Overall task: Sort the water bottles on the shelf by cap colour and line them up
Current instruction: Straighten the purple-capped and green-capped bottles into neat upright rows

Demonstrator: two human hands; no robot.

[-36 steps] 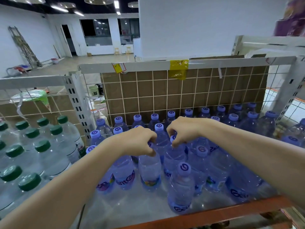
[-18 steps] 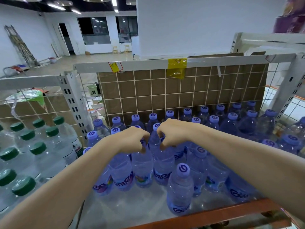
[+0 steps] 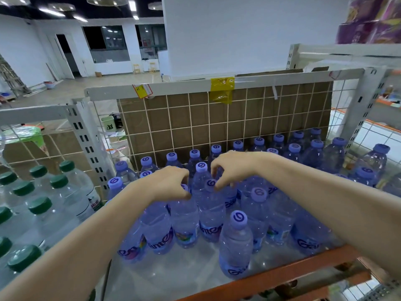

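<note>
Both hands curl over purple caps: left hand (image 3: 171, 183) pinches a purple-capped bottle (image 3: 184, 216), right hand's (image 3: 233, 168) grip uncertain; glossy shelf (image 3: 184, 276), white-walled room beyond.

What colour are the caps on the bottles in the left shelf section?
Dark green caps, clearest in the head view.

Both forearms are bare to the frame's edge, sleeveless; left hand (image 3: 168, 184) and right hand (image 3: 233, 168) wear nothing
</note>
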